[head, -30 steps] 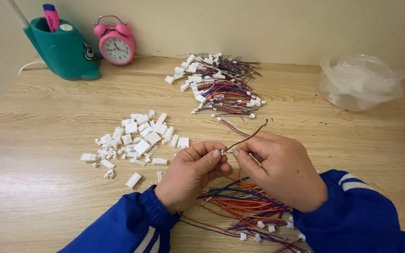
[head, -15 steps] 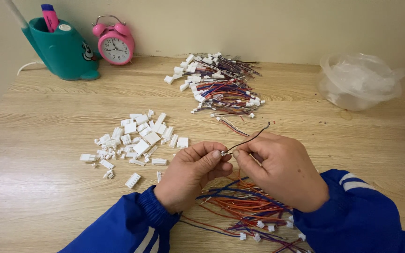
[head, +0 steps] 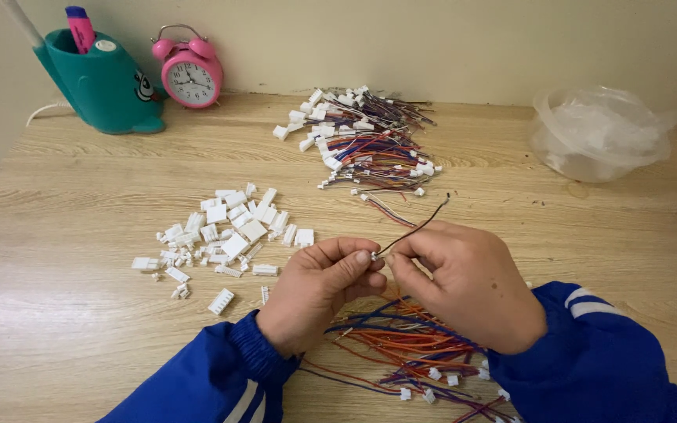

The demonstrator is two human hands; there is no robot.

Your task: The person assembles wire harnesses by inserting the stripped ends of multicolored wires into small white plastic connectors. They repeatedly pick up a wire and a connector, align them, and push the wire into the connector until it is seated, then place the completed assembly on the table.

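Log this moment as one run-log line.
left hand: pinching small white connector | right hand: holding thin wire at it | loose white housings to the left | wire bundle under the wrists

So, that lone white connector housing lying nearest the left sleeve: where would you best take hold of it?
Pinch the white connector housing across its two long sides, coming straight down from above. It lies flat on the wooden table, a narrow block angled diagonally and apart from the main pile of housings, so fingertips probably fit on both long sides. Its short ends offer less surface to grip.
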